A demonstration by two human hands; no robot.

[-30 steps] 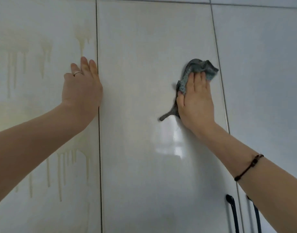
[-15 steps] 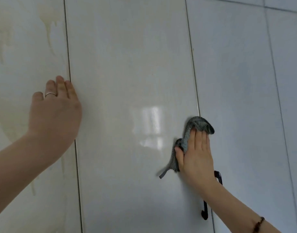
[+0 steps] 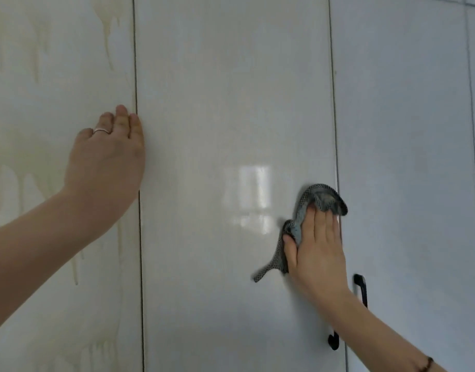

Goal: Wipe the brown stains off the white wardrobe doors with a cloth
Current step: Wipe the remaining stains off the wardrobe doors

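Glossy white wardrobe doors fill the view. The left door (image 3: 56,89) carries pale brown drip stains (image 3: 108,25) at its top and lower down beside my forearm. The middle door (image 3: 231,103) looks clean and reflects a window. My right hand (image 3: 315,251) presses a grey cloth (image 3: 323,198) flat against the middle door's right edge, fingers straight, thumb against the bunched cloth. My left hand (image 3: 107,157) lies flat on the left door next to the seam, fingers straight, a ring on one finger.
A black door handle (image 3: 361,291) sits just right of my right wrist, and another black handle's lower end (image 3: 333,342) shows under my forearm. More white doors (image 3: 405,130) continue to the right. Dark vertical seams separate the panels.
My right hand has slid the cloth down the middle door from its upper part to handle height. The view has shifted. My left hand has stayed flat on the left door.
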